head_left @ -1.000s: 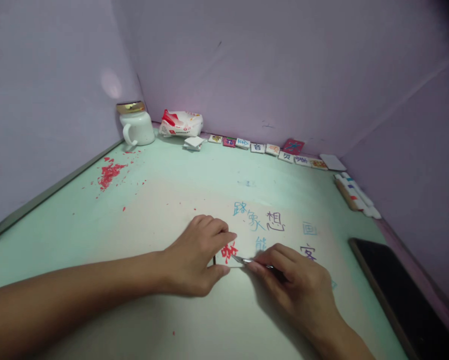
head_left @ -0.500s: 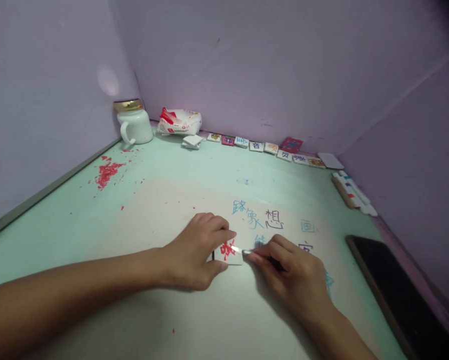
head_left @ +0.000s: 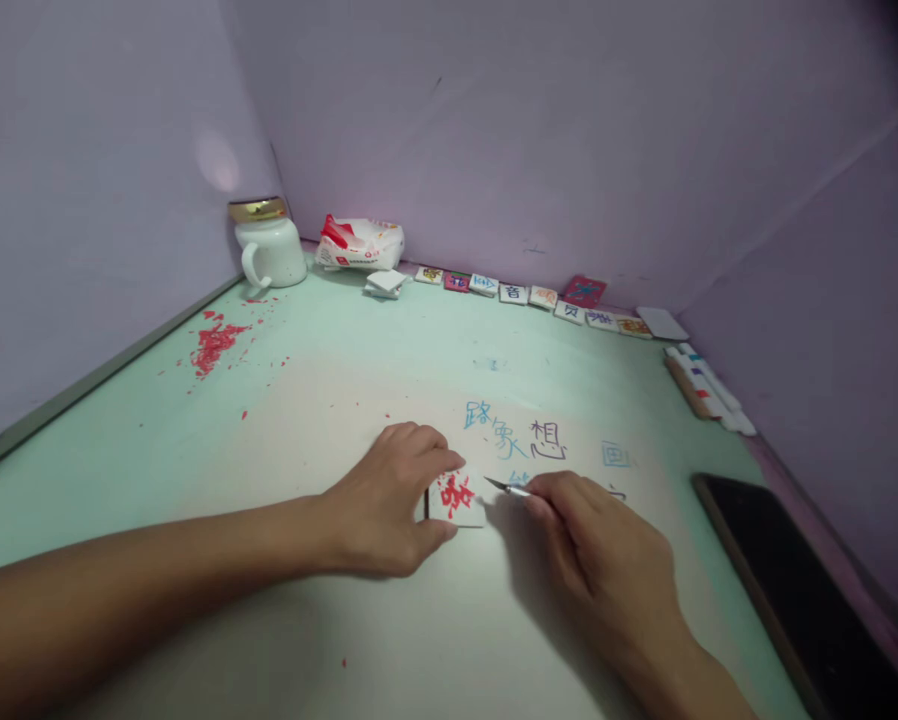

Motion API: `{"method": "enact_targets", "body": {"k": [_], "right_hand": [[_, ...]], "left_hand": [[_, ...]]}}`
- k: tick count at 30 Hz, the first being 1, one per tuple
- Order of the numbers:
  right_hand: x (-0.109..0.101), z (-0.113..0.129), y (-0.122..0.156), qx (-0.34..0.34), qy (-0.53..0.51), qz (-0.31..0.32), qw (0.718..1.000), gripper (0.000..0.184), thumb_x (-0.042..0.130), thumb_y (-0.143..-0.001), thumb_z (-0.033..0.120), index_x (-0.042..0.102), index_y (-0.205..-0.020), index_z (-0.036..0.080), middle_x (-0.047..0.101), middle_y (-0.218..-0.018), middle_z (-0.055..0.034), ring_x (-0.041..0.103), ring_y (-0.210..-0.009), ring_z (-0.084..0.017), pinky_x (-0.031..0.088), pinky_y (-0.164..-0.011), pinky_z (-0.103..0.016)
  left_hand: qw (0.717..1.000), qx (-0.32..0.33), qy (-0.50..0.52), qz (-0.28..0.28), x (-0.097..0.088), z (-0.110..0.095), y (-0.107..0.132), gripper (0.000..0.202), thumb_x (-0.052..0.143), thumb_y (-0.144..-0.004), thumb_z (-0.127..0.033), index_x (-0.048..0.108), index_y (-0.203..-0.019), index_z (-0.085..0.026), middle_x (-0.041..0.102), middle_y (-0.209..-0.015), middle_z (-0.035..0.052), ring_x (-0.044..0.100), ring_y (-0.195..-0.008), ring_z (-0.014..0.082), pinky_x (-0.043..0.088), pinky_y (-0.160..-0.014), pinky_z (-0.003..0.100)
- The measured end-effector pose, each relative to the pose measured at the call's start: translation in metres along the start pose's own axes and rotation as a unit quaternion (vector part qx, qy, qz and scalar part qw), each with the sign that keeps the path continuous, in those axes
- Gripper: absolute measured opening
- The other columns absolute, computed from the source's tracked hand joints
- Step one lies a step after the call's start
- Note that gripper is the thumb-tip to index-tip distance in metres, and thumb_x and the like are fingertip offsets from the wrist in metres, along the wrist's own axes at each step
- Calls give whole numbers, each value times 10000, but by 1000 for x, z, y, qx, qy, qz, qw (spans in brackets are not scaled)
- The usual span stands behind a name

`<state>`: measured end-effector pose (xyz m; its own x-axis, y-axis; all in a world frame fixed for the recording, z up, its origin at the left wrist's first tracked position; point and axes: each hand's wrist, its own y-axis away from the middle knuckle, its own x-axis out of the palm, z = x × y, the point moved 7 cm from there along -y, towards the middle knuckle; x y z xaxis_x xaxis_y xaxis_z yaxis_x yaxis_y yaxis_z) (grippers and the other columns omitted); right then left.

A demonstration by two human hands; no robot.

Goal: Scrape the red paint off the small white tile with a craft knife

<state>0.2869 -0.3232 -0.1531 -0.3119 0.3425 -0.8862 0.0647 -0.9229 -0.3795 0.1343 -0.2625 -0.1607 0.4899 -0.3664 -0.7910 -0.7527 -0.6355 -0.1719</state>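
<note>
Between the thumb and fingers of my left hand (head_left: 400, 500) a small white square tile (head_left: 470, 512) is gripped flat on the table. Its top bears a red character, and its left side is partly hidden by the hand. My right hand (head_left: 606, 550) is closed around a craft knife (head_left: 513, 488). The thin blade points left, just off the tile's right edge and not touching it. Blue and purple characters (head_left: 548, 440) are written on the tabletop beyond the knife, some covered by my right hand.
Red shavings (head_left: 216, 345) lie at the left, near a white mug (head_left: 273, 252) with a gold lid. A wipes packet (head_left: 359, 243), stacked blank tiles (head_left: 385, 284) and a row of lettered tiles (head_left: 513, 293) line the wall. Markers (head_left: 708, 390) and a phone (head_left: 794, 590) lie right.
My right hand has drawn the knife up and to the right, so its blade has come off the tile. My left hand still holds the tile in nearly the same place.
</note>
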Motion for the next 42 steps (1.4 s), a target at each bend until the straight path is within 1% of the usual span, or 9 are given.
{"method": "enact_targets", "body": {"k": [5, 11, 17, 23, 29, 34, 37, 39, 42], "right_hand": [[5, 5, 6, -16, 14, 24, 999, 279, 409, -939, 363, 671, -939, 267, 672, -696, 29, 619, -566, -145, 325, -486, -258], [5, 8, 11, -57, 0, 6, 998, 333, 415, -874, 180, 650, -1094, 263, 672, -825, -21, 621, -662, -162, 366, -500, -245], [11, 4, 14, -48, -78, 21, 996, 345, 459, -842, 149, 667, -1086, 275, 634, -827, -17, 566, -578, -111, 370, -482, -216], [9, 5, 11, -24, -30, 31, 999, 287, 456, -874, 251, 699, -1015, 306, 537, -658, 18, 468, -456, -107, 285, -420, -227], [12, 1, 5, -14, -36, 26, 999, 279, 454, -883, 233, 715, -971, 279, 533, -656, 19, 488, -482, -96, 313, -442, -213], [12, -12, 0, -28, 16, -36, 999, 247, 493, -880, 250, 713, -992, 269, 564, -680, 18, 513, -493, -101, 268, -410, -216], [8, -16, 2, -13, -50, -64, 997, 230, 519, -875, 225, 703, -1012, 232, 548, -674, 18, 489, -489, -85, 312, -434, -205], [7, -11, 6, -13, -100, -58, 993, 224, 524, -867, 209, 700, -1005, 226, 530, -657, 21, 475, -486, -83, 325, -448, -204], [6, 4, 10, -47, -89, -26, 995, 255, 518, -839, 183, 699, -1007, 247, 534, -651, 17, 477, -491, -94, 311, -447, -210]], "left_hand": [[1000, -4, -15, -13, -3, 0, 1, 457, 714, -677, -250, 601, -1093, -99, 571, -1015, 118, 488, -955, 272, 361, -904, 478], [999, -32, -34, -14, -3, 1, 1, 502, 764, -638, -290, 595, -1086, -139, 585, -1001, 100, 499, -935, 270, 350, -899, 482], [999, -23, -40, -16, -3, 0, 1, 477, 741, -660, -319, 591, -1084, -158, 582, -989, 96, 504, -931, 272, 344, -888, 472], [1000, -14, -21, -13, -2, 0, 0, 435, 730, -663, -318, 605, -1052, -169, 580, -986, 94, 512, -918, 271, 355, -889, 462], [1000, -15, -2, -11, -4, -1, -2, 399, 720, -648, -258, 627, -1018, -141, 590, -971, 92, 524, -895, 258, 381, -879, 457], [1000, -21, 3, -10, -3, 0, -2, 416, 736, -619, -210, 640, -1012, -107, 592, -970, 106, 526, -918, 269, 384, -889, 453], [1000, -27, 6, -14, -2, 1, -1, 439, 740, -608, -204, 637, -1022, -102, 593, -971, 107, 526, -932, 272, 383, -902, 461], [1000, -26, 5, -14, -1, 2, 0, 442, 733, -612, -208, 632, -1032, -112, 592, -971, 104, 525, -937, 271, 381, -908, 469], [1000, -20, 1, -19, -1, 3, 0, 437, 718, -619, -223, 622, -1039, -149, 589, -969, 91, 524, -924, 268, 377, -907, 481]]}}
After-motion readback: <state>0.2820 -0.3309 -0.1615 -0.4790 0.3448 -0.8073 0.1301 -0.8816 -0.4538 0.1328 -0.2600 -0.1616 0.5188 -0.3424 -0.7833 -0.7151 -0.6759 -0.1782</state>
